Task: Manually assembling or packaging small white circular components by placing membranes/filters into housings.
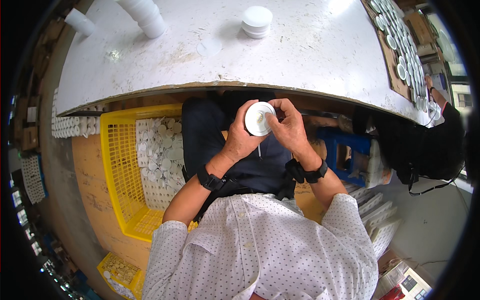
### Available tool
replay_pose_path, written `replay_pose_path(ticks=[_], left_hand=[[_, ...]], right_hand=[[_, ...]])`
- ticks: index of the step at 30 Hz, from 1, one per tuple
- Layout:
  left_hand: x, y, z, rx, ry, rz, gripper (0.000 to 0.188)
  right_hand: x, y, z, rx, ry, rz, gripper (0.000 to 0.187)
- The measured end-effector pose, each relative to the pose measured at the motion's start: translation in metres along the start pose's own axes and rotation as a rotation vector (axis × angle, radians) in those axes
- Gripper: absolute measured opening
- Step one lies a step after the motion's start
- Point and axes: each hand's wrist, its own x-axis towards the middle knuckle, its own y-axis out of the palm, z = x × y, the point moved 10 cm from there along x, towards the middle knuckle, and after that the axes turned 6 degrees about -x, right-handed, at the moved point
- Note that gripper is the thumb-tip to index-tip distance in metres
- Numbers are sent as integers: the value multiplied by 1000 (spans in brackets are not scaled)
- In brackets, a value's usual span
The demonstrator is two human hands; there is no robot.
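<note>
Just below the table's near edge, over my lap, is a round white lamp housing (252, 128) with a wide rim and small yellowish spots at its centre, like an LED downlight. My left hand (237, 135) is closed around its left side. On the other side, my right hand (292, 129) grips the rim, its thumb reaching in over the front face and its index finger bent above. The back of the housing is hidden. On the white table (310, 55) lie a short stack of white discs (257, 18) and a thin translucent disc (209, 47).
Tall stacks of white cup-shaped parts (145, 19) stand at the far left. A yellow crate (112, 175) beside my left leg holds loose white discs (162, 150). Rows of white rings (400, 55) cover a board at right, near a co-worker in black (420, 145) and a blue stool (350, 145).
</note>
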Motion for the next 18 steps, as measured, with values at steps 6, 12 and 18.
replay_pose_path(ticks=[6, 12, 18], left_hand=[[-1, 1, 1, -30, -5, 12, 74], [-1, 2, 2, -16, -15, 14, 74], [-1, 2, 4, 7, -13, 17, 74]], right_hand=[[0, -1, 2, -18, -15, -15, 20], [-1, 0, 0, -27, 8, -5, 20], [1, 2, -6, -45, 37, 16, 19]])
